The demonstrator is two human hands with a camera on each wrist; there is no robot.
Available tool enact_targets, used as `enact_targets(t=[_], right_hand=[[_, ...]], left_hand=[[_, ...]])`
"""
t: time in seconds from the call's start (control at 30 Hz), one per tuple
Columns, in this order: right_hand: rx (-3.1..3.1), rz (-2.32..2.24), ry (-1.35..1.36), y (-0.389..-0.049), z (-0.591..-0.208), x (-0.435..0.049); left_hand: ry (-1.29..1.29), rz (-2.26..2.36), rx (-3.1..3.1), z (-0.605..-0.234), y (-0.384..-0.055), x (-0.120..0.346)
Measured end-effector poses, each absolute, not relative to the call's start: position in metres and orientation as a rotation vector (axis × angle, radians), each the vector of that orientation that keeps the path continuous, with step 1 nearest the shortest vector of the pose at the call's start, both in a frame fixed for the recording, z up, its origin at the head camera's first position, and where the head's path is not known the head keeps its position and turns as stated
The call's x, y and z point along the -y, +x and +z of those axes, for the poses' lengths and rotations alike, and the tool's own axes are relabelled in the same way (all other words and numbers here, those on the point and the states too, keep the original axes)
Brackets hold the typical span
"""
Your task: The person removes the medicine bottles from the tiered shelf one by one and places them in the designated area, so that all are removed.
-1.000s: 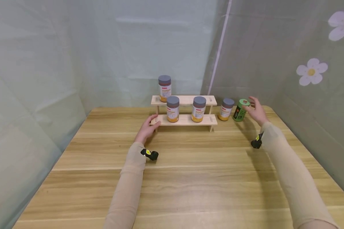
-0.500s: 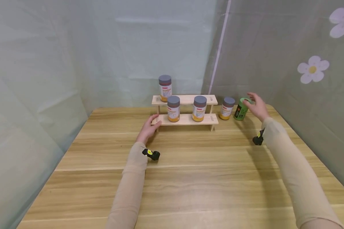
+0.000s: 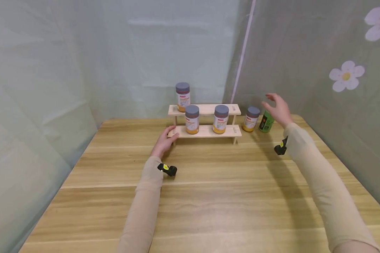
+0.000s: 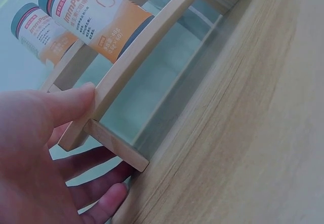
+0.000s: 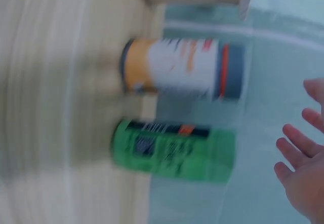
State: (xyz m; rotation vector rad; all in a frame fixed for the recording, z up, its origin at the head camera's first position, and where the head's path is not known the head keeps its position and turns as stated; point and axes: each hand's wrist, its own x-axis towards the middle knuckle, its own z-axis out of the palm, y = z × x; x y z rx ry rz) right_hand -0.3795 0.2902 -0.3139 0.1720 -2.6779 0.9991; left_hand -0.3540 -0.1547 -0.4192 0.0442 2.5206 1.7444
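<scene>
A two-step wooden rack [image 3: 206, 131] stands near the back of the table. My left hand [image 3: 163, 142] grips the left end of its lower step; in the left wrist view the thumb [image 4: 73, 104] lies on the board and the fingers reach around the leg. Two grey-capped supplement bottles [image 3: 192, 121] stand on the lower step and another bottle [image 3: 183, 97] on the upper step's left end. Right of the rack stand a similar bottle [image 3: 250, 120] and a green canister [image 3: 266, 123]. My right hand [image 3: 280, 110], fingers spread and holding nothing, hovers above the canister, hiding part of its top.
The wood-grain table [image 3: 209, 196] runs from the rack to the near edge. Pale cloth [image 3: 164, 45] hangs behind it, with a flowered grey cloth [image 3: 304, 70] on the right. A small black camera is on each wrist.
My right hand has risen from beside the green canister and shifted slightly left over it. The left hand stays on the rack, and the bottles and canister keep their places.
</scene>
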Motion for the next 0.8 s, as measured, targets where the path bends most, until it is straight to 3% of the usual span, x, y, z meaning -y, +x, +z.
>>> enact_targets(t=[0.5,0.8], right_hand=[[2.724,1.039,0.291,-0.401,-0.301,-0.228],[2.615,1.317,0.366,-0.409,-0.291,-0.195]], left_hand=[[0.034,1.739,-2.496,-0.42,-0.359,0.158],[0.012,1.75,-2.497,-0.418,-0.355,0.156]])
